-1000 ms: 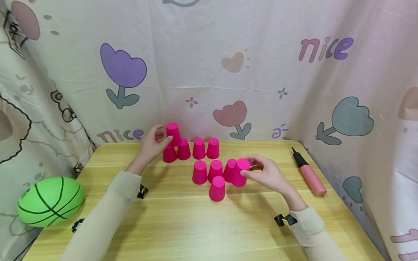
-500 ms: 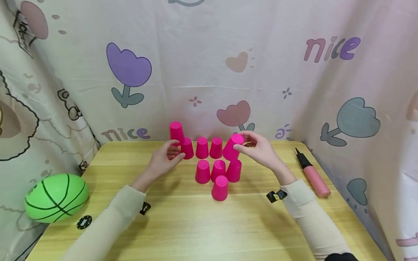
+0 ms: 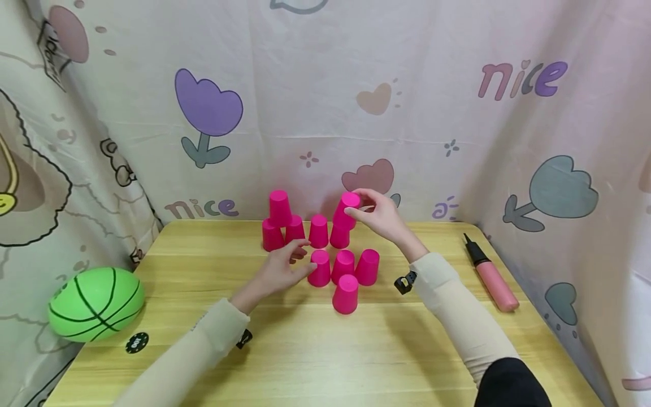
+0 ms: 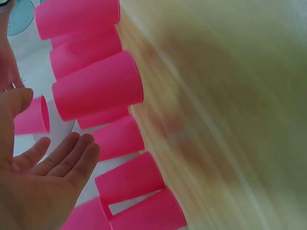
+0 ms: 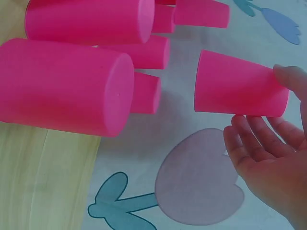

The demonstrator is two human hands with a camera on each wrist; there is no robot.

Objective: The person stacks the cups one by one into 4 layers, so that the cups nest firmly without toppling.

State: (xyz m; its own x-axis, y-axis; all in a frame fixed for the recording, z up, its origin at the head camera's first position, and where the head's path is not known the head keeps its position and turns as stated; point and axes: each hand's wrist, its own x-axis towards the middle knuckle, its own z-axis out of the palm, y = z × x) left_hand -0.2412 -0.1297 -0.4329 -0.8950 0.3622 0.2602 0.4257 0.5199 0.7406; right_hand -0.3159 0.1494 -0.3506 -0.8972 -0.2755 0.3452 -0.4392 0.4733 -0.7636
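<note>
Pink cups (image 3: 368,268), smooth, tapered, rims down; counter (image 3: 315,362), wood-grain.
Right grip (image 3: 382,215) pinches one cup (image 3: 346,211), tilted, above the back row's (image 3: 319,232) right end; left grip (image 3: 280,269), loosely parted, near the front cups (image 3: 343,267).

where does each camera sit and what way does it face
Head: on the head, facing forward and down at the table and pink cups; left hand, right hand and sleeves show.
Left wrist: on that wrist, looking across the pink cups; left hand shows, right hand partly.
Right wrist: on that wrist, facing the held cup; right hand shows.
Shared: head and right wrist both show the held cup.
</note>
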